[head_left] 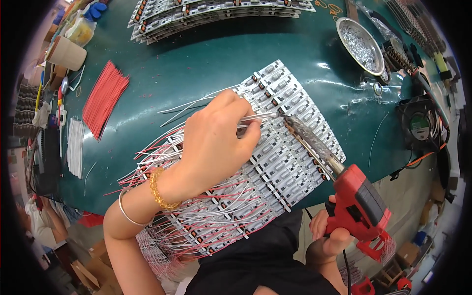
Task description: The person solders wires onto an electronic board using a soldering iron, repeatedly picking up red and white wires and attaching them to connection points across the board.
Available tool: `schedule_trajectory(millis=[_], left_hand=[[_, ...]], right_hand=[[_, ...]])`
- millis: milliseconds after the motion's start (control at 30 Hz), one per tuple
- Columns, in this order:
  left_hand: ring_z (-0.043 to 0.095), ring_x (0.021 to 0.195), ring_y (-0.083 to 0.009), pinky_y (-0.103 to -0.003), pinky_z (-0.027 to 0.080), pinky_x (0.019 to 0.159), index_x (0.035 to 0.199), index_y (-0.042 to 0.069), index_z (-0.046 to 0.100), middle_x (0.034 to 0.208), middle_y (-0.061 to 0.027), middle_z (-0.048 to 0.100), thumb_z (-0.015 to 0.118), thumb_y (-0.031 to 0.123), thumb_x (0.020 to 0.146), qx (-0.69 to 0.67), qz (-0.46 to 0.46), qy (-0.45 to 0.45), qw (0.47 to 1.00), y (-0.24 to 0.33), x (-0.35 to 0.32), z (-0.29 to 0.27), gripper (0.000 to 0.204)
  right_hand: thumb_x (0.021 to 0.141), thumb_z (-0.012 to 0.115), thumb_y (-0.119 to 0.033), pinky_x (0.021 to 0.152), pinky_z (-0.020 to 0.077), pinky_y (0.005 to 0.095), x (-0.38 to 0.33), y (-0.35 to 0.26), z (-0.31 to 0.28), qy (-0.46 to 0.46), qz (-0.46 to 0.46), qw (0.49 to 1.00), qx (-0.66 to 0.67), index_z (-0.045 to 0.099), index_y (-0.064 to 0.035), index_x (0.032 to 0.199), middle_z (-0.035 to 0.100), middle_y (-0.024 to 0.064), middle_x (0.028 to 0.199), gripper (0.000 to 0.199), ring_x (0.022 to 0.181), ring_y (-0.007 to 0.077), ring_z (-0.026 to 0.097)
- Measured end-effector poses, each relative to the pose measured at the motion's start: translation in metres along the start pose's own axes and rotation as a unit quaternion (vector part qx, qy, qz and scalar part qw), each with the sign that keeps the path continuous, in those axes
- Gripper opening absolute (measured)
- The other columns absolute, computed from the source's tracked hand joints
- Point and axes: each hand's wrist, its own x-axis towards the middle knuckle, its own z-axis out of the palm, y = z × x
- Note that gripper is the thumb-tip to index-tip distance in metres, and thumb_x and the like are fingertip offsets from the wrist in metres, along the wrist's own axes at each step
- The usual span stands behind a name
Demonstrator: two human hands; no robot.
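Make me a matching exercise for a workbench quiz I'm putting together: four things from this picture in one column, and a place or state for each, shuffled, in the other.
Things:
1. soldering gun
2. bundle of red wires
3. metal bowl
4. thin white wire

Places or states:
A. lying loose on the green mat, left side
B. pinched in the left hand fingers
C. gripped by the right hand, tip on the boards
D. at the far right of the bench, holding shiny scraps

Pairs: 1-C, 2-A, 3-D, 4-B
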Motion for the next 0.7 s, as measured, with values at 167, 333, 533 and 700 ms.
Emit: schedule_trajectory(millis=[167,333,533,700], left_hand=[[0.051,0.060,-0.0244,-0.033,0.040,0.054,0.069,-0.001,0.055,0.071,-0.0105,0.051,0.064,0.008,0.071,0.001,0.012,0.010,1.000,-0.0015,0.0000,0.0021,0.013],[0.053,0.059,-0.0244,-0.033,0.042,0.053,0.070,-0.001,0.054,0.071,-0.0101,0.052,0.064,0.005,0.071,0.013,0.019,0.014,1.000,-0.0005,-0.0008,0.0034,0.012],[0.055,0.058,-0.0246,-0.033,0.043,0.052,0.069,0.000,0.053,0.071,-0.0101,0.052,0.064,0.005,0.071,0.031,0.030,0.015,0.999,-0.0019,-0.0009,0.0042,0.013],[0.055,0.058,-0.0251,-0.034,0.043,0.052,0.068,0.000,0.053,0.071,-0.0104,0.052,0.064,0.006,0.071,0.038,0.027,0.013,0.999,0.0004,-0.0011,0.0045,0.013]], right_hand=[[0.074,0.061,-0.059,0.036,0.0338,0.0236,0.0031,-0.0019,0.0053,0.019,0.031,0.999,0.004,0.040,0.0121,0.110,0.041,0.0019,0.043,0.083,0.034,0.0117,0.039],[0.075,0.064,-0.054,0.035,0.0340,0.0242,0.0043,0.0002,0.0036,-0.003,0.013,1.000,-0.009,0.043,0.0103,0.104,0.041,0.0026,0.043,0.074,0.034,0.0124,0.041],[0.075,0.064,-0.055,0.034,0.0340,0.0241,0.0061,-0.0048,0.0041,-0.005,-0.010,1.000,0.003,0.041,0.0121,0.107,0.041,0.0018,0.043,0.078,0.033,0.0113,0.040],[0.075,0.063,-0.055,0.035,0.0340,0.0234,0.0049,-0.0050,0.0064,-0.002,-0.011,1.000,0.010,0.039,0.0142,0.112,0.041,0.0015,0.043,0.082,0.034,0.0105,0.040]])
